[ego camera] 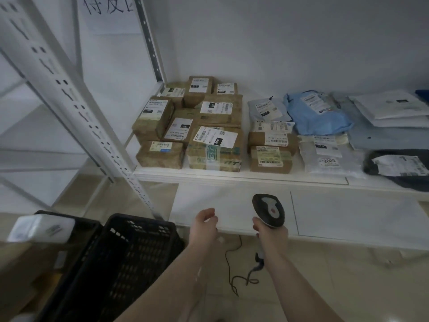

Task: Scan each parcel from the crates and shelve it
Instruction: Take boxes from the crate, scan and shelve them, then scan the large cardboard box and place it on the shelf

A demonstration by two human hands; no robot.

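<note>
While the right hand (271,231) is wrapped round the grip of the handheld scanner (269,209), whose head points up toward the shelf (232,176), the left hand (205,220) hangs empty in the lower middle of the frame, fingers loosely curled and holding nothing. The scanner's cord (232,268) trails down onto the floor below it.

The parcels sit mostly on the shelf across the middle of the frame: a cluster of brown cardboard boxes (192,126) at centre left, packed touching one another and partly stacked, and soft poly mailers (325,149) to the right, among them a crumpled blue bag (320,117). A black plastic crate (125,263) stands at lower left; its contents cannot be made out from here. Beside it, at the far left edge, a white box (41,227) lies blurred.

The cartons look small, stiff and probably light, so one hand could likely take each across its narrow sides, label kept facing up for the scanner. The taped one at the front (213,154) may be slicker where the tape runs. The mailers will probably sag and slide; they are better pinched at an edge or supported from beneath, and the film over their labels may need flattening to read cleanly.
</note>
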